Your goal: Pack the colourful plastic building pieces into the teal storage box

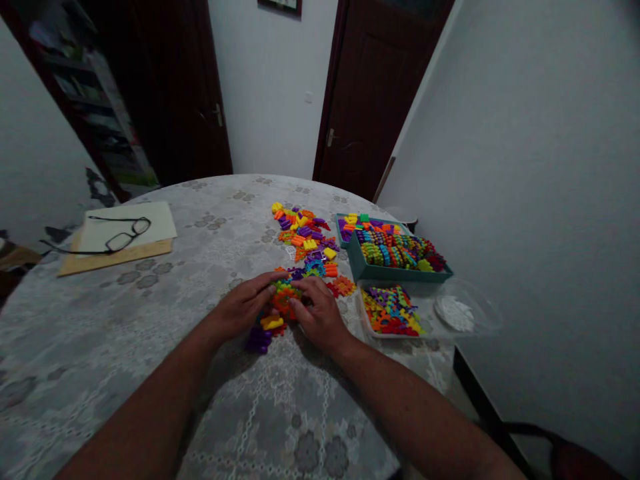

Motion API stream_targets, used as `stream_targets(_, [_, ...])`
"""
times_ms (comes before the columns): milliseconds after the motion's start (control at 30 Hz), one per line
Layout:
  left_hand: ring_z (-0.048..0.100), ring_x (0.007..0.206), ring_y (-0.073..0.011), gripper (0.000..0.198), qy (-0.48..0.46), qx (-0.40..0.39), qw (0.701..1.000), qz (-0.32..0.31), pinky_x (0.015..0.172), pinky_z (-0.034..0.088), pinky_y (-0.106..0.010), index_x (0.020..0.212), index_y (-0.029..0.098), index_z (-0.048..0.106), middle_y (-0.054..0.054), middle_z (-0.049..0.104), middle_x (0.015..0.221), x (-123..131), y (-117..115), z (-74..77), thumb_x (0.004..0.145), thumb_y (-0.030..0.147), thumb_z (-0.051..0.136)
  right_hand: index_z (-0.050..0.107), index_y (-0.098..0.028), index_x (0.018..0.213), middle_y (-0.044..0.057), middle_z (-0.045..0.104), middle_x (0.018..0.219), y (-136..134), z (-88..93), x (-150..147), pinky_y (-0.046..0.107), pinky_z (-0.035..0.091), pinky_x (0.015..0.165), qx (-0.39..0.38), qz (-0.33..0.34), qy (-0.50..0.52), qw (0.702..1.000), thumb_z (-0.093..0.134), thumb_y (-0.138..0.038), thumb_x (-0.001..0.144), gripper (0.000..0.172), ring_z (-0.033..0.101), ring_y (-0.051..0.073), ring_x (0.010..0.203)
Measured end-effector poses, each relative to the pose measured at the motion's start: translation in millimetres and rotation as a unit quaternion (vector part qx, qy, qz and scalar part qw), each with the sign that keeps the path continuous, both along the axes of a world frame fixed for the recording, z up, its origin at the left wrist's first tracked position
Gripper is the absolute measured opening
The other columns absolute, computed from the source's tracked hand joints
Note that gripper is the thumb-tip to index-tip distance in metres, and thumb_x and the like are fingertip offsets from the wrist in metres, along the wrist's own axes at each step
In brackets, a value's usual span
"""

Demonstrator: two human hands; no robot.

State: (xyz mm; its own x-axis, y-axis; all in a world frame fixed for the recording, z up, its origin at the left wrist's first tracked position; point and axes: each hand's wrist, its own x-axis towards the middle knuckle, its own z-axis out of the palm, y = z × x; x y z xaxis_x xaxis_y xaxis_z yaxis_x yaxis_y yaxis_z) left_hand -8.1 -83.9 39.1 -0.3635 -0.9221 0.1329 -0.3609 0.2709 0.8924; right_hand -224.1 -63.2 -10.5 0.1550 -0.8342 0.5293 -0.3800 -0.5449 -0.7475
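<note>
Between my two hands is a cluster of toy plastic gears, with an orange gear [284, 305] facing me and green teeth behind it. My left hand [241, 308] curls round its left side, fingers bent against it. From the right, my right hand [323, 317] grips the same cluster, thumb pressed on the orange gear. Just below, near my left fingers, are a yellow piece [271, 323] and a purple ridged block [259, 339]; whether they join the cluster I cannot tell. A loose orange gear [344, 286] lies right of my right hand.
Beyond my hands spreads a pile of mixed plastic pieces [310, 245]. To the right stand a teal box [390, 273] of stacked gears, another tray [341, 233] and a clear container [367, 323] of flat pieces. Glasses [120, 241] rest on papers [163, 227] at left.
</note>
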Motion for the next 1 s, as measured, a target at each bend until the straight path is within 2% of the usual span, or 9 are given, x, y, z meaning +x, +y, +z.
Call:
stream_targets(100, [0.069, 0.139, -0.0329, 0.063, -0.035, -0.044, 0.998, -0.02, 0.117, 0.057, -0.045, 0.148, 0.023, 0.071, -0.01, 0.072, 0.151, -1, 1, -3.3, 0.102, 0.063, 0.054, 0.071, -0.027, 0.13, 0.01, 0.068, 0.139, 0, -2.1, 2, 0.041, 0.058, 0.107, -0.017, 0.008, 0.001, 1.0, 0.067, -0.021, 0.099, 0.032, 0.066, 0.025, 0.13])
stream_targets(267, [0.066, 0.144, -0.0331, 0.069, -0.099, -0.082, 0.991, -0.042, 0.121, 0.054, -0.045, 0.169, 0.024, 0.046, -0.01, 0.061, 0.165, -3, 3, -11.6, 0.107, 0.054, 0.048, 0.058, -0.026, 0.15, 0.009, 0.072, 0.137, -1, -7.0, 3, 0.042, 0.06, 0.105, -0.002, -0.011, 0.026, 1.0, 0.071, -0.025, 0.098, 0.053, 0.072, 0.024, 0.118])
stream_targets(433, [0.047, 0.161, -0.0316, 0.068, -0.122, -0.144, 0.982, -0.03, 0.134, 0.037, -0.049, 0.173, 0.023, 0.037, -0.011, 0.046, 0.176, -7, 3, -19.5, 0.108, 0.04, 0.045, 0.057, -0.025, 0.153, 0.012, 0.068, 0.146, 1, 1.4, 3, 0.047, 0.052, 0.12, -0.049, -0.013, 0.067, 0.996, 0.066, -0.021, 0.1, 0.054, 0.064, 0.027, 0.137])
stream_targets(567, [0.044, 0.163, -0.0297, 0.071, -0.113, -0.144, 0.982, -0.044, 0.136, 0.034, -0.05, 0.175, 0.021, 0.03, -0.014, 0.041, 0.178, -8, 2, -23.1, 0.107, 0.035, 0.045, 0.065, -0.024, 0.141, 0.01, 0.074, 0.133, 1, 5.2, 1, 0.044, 0.056, 0.111, -0.013, 0.009, 0.111, 0.994, 0.068, -0.018, 0.095, 0.047, 0.068, 0.027, 0.125])
stream_targets(700, [0.047, 0.16, -0.031, 0.069, -0.102, -0.125, 0.984, -0.079, 0.134, 0.038, -0.049, 0.171, 0.024, 0.039, -0.012, 0.048, 0.175, -9, 4, -19.5, 0.104, 0.035, 0.049, 0.068, -0.02, 0.133, 0.01, 0.076, 0.124, 0, 9.8, -4, 0.04, 0.057, 0.103, 0.012, 0.038, 0.15, 0.988, 0.068, -0.014, 0.088, 0.046, 0.071, 0.026, 0.114])
stream_targets(767, [0.058, 0.151, -0.0315, 0.068, -0.067, -0.102, 0.99, -0.073, 0.125, 0.051, -0.047, 0.169, 0.025, 0.043, -0.013, 0.056, 0.167, -9, 5, -14.3, 0.104, 0.04, 0.054, 0.069, -0.021, 0.128, 0.008, 0.076, 0.119, 1, 21.6, -12, 0.039, 0.057, 0.099, 0.004, 0.035, 0.16, 0.987, 0.067, -0.015, 0.087, 0.042, 0.071, 0.026, 0.109])
stream_targets(833, [0.07, 0.136, -0.0307, 0.069, -0.018, -0.075, 0.996, -0.042, 0.11, 0.062, -0.044, 0.167, 0.026, 0.045, -0.015, 0.066, 0.157, -5, 4, -9.2, 0.103, 0.048, 0.058, 0.07, -0.023, 0.122, 0.006, 0.076, 0.112, 2, 40.8, -26, 0.036, 0.056, 0.093, -0.004, 0.01, 0.165, 0.986, 0.065, -0.016, 0.088, 0.035, 0.07, 0.024, 0.1])
stream_targets(900, [0.076, 0.123, -0.03, 0.069, 0.009, -0.058, 0.998, 0.006, 0.099, 0.067, -0.043, 0.162, 0.024, 0.05, -0.015, 0.073, 0.144, 2, 0, -6.1, 0.101, 0.054, 0.06, 0.071, -0.024, 0.122, 0.005, 0.076, 0.109, 2, 64.0, -49, 0.034, 0.055, 0.089, -0.01, -0.027, 0.167, 0.986, 0.064, -0.018, 0.09, 0.033, 0.07, 0.023, 0.096])
stream_targets(1000, [0.079, 0.109, -0.0297, 0.061, -0.015, -0.063, 0.994, 0.084, 0.094, 0.066, -0.044, 0.144, 0.021, 0.066, -0.013, 0.081, 0.127, 13, -9, -5.4, 0.097, 0.058, 0.06, 0.071, -0.024, 0.125, 0.006, 0.077, 0.112, -6, 95.8, -98, 0.035, 0.054, 0.091, -0.02, -0.115, 0.171, 0.978, 0.062, -0.025, 0.095, 0.031, 0.07, 0.024, 0.097])
